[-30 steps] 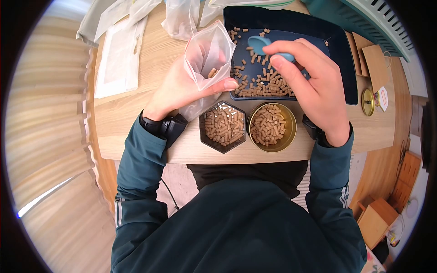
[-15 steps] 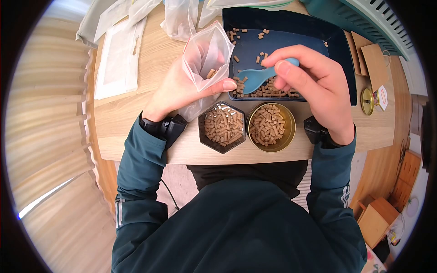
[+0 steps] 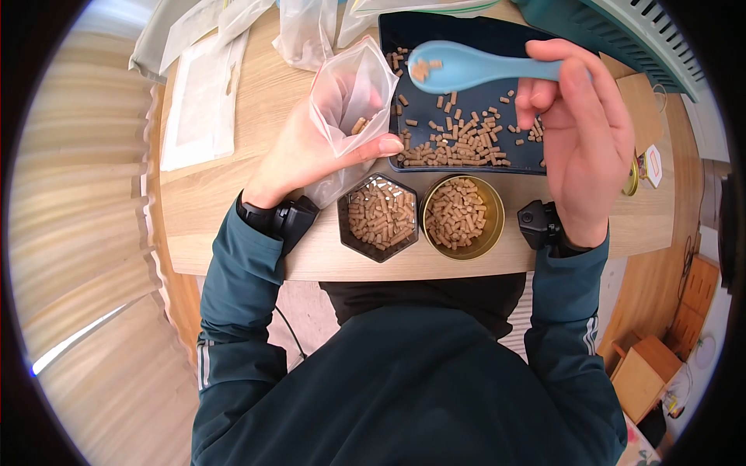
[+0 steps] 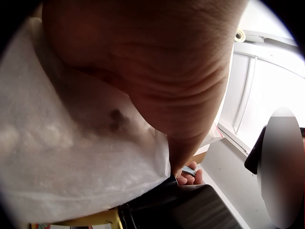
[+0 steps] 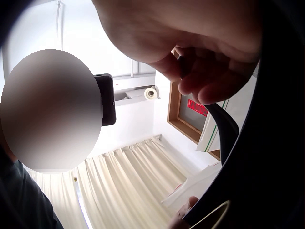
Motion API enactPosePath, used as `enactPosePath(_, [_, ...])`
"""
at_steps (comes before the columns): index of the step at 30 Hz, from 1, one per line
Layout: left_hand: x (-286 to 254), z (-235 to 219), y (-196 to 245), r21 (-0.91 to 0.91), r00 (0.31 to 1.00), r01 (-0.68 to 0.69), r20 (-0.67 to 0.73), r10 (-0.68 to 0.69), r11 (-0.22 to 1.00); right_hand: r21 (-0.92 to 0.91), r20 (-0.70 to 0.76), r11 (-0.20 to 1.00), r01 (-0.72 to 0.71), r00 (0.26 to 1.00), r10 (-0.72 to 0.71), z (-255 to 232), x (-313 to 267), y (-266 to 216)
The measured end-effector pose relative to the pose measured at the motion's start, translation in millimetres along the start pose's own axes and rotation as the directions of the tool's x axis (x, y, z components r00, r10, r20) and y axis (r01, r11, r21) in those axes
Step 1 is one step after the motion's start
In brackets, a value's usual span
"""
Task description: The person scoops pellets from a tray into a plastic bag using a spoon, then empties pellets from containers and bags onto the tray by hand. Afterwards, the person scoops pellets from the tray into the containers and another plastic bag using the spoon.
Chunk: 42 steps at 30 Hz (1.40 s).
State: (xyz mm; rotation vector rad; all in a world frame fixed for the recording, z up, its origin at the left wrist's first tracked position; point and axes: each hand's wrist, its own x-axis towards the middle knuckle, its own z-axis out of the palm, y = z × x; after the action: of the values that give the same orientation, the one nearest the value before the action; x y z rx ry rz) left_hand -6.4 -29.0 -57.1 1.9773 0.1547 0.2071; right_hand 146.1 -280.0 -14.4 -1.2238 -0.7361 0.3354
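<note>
Light-blue plastic spoon [image 3: 466, 71], tan cylindrical pellets [image 3: 423, 71] in its bowl, is gripped by the right hand [image 3: 584, 144] over the pellet-strewn dark-blue tray [image 3: 443, 27], upper right; left hand [image 3: 291, 151] holds a translucent plastic bag [image 3: 332, 97] containing pellets; below, the dark hexagonal container [image 3: 346, 234] and round gold tin [image 3: 494, 231] hold more

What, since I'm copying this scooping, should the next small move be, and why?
Probably ease the spoon leftward to the bag: the right hand holds it over the tray, its bowl bears pellets, and the left hand holds the bag open nearby.
</note>
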Motion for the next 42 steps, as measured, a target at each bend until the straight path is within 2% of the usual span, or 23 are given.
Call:
enactPosePath(1, [-0.1,-0.2,0.1,-0.001,1.000,0.018,0.007,-0.018,1.000,-0.007,0.066,0.995,0.097,0.993,-0.096,-2.3,-0.3,0.3])
enactPosePath(2, [0.1,-0.1,-0.8,-0.001,1.000,0.018,0.006,-0.018,1.000,-0.007,0.067,0.995,0.097,0.993,-0.097,-0.3,-2.0,-0.5])
enactPosePath(4, [0.8,0.7,-3.4,-0.021,1.000,-0.013,0.002,0.013,1.000,-0.150,0.233,0.961,0.230,0.953,-0.192,7.0,-7.0,-3.1])
enactPosePath(7, [0.1,6.5,2.4,-0.076,0.996,-0.065,-0.070,0.060,0.995,-0.165,0.278,0.944,0.287,0.932,-0.235,11.6,-5.5,-1.5])
enactPosePath(9, [-0.1,2.1,1.1,-0.049,0.999,-0.025,-0.031,0.024,0.999,-0.179,0.228,0.950,0.256,0.950,-0.213,11.4,-7.3,-2.8])
enactPosePath(11, [-0.3,0.2,1.4,-0.019,1.000,0.013,0.006,-0.013,1.000,-0.302,0.093,0.942,0.144,0.988,-0.122,12.5,-6.4,-5.9])
enactPosePath(13, [-0.6,0.7,3.2,-0.034,1.000,0.012,0.002,-0.012,0.999,-0.340,0.094,0.932,0.121,0.991,-0.094,13.6,-5.4,-2.5])
enactPosePath(15, [-0.9,1.4,4.2,-0.052,0.999,0.031,0.008,-0.031,0.998,-0.456,0.102,0.877,0.152,0.988,-0.119,17.2,-3.7,4.4])
enactPosePath(17, [-1.2,0.8,3.2,-0.068,0.999,0.053,0.010,-0.052,0.996,-0.476,0.144,0.866,0.152,0.985,-0.094,19.0,-2.6,4.9])
enactPosePath(19, [-0.2,0.9,0.2,-0.037,1.000,0.006,0.002,-0.006,0.999,-0.597,0.309,0.765,0.243,0.949,-0.060,19.8,-2.0,2.1])
enactPosePath(21, [0.4,1.7,-0.1,-0.030,1.000,-0.014,-0.008,0.014,0.999,-0.574,0.338,0.777,0.257,0.939,-0.061,20.4,-2.1,3.2])
enactPosePath(23, [0.6,2.1,0.2,-0.023,0.999,-0.036,-0.015,0.035,0.999,-0.525,0.428,0.795,0.304,0.902,-0.062,20.2,-3.1,3.2])
enactPosePath(24, [0.6,2.2,0.9,-0.025,0.999,-0.033,-0.015,0.033,0.999,-0.526,0.449,0.805,0.276,0.894,-0.013,18.9,-2.6,-1.6])
enactPosePath(28, [-0.4,1.4,4.5,-0.045,1.000,0.011,-0.005,-0.011,0.999,-0.456,0.472,0.853,0.252,0.881,-0.008,13.8,-2.1,-2.3])
enactPosePath(30, [-0.1,1.8,3.4,-0.035,1.000,-0.001,-0.009,0.001,0.999,-0.403,0.434,0.908,0.115,0.898,0.079,12.6,-2.8,-2.8])
enactPosePath(31, [-0.1,1.9,2.7,-0.024,1.000,-0.012,-0.014,0.012,1.000,-0.403,0.434,0.908,0.115,0.898,0.078,13.2,-4.0,-3.0])
enactPosePath(33, [-0.3,1.6,1.3,-0.030,1.000,-0.004,-0.009,0.004,1.000,-0.319,0.332,0.941,-0.111,0.917,0.220,14.9,-7.0,-3.3])
enactPosePath(39, [0.0,1.1,1.0,-0.007,1.000,-0.013,-0.009,0.013,1.000,-0.254,0.211,0.942,-0.221,0.937,0.277,12.8,-3.8,-4.6])
enactPosePath(42, [-0.3,0.8,0.1,-0.002,1.000,-0.006,-0.009,0.006,1.000,-0.233,0.194,0.950,-0.206,0.948,0.253,9.2,-0.4,-3.3])
